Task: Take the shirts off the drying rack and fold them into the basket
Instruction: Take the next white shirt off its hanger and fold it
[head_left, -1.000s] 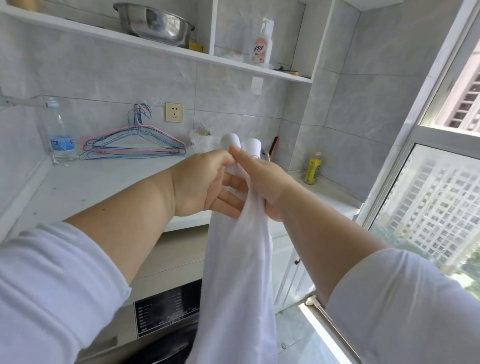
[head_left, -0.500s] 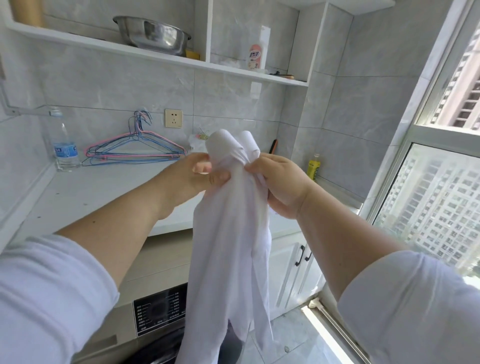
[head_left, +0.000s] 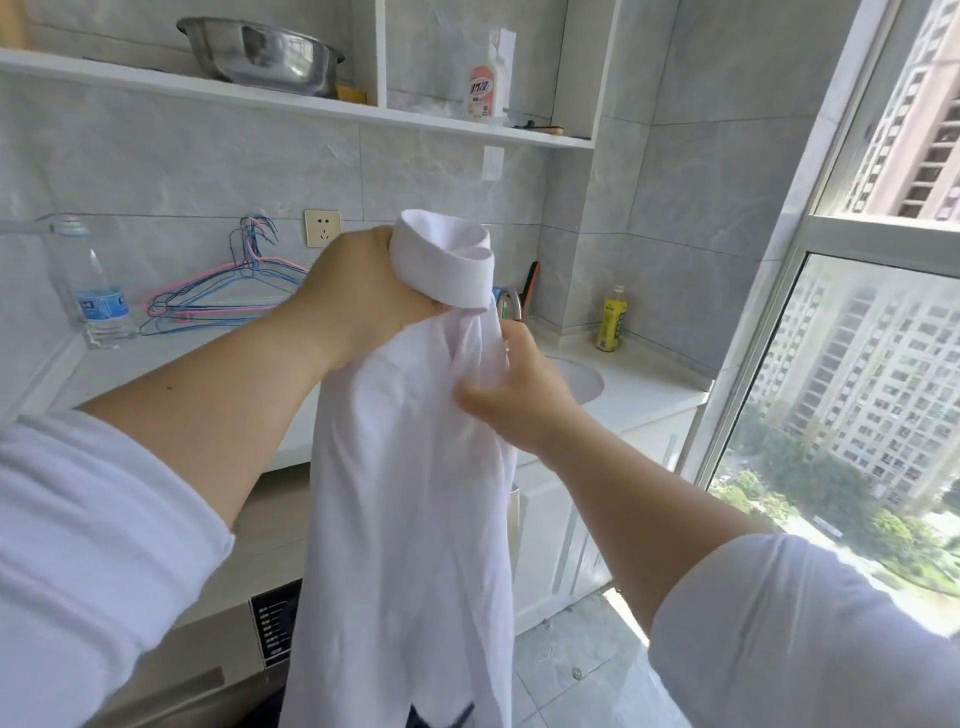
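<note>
Hanging limp in mid-air before the person, the white shirt (head_left: 405, 493) drapes from collar to hem, clear of the table (head_left: 171, 358). Left hand (head_left: 358, 301): grip clenched round the bunched collar, which stands up stiffer than the rest. Right hand (head_left: 514, 395): grip pinching a fold of thin fabric just below the collar. Cloth looks light, soft, creasing freely; likely to slump and twist if held at one point only. Best holds, I judge: collar band or both shoulder seams, spread apart. Basket and drying rack not in view.
</note>
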